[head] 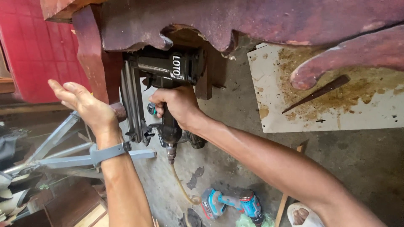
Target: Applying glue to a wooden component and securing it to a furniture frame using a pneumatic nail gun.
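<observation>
My right hand [176, 107] is closed around the grip of a black pneumatic nail gun [162, 80], which points up under the dark red carved wooden furniture piece [252, 21]. A pale air hose [182, 189] hangs from the gun's base. My left hand [86, 107] is open, fingers spread, its palm braced against the red wooden leg [94, 63] beside the gun's long magazine [134, 107].
A blue and red cordless drill [229, 202] lies on the concrete floor below. A stained white board [332, 96] with a dark wooden sliver lies at right. Grey metal frame bars [71, 157] cross at left. A sandalled foot [301, 215] shows at the bottom edge.
</observation>
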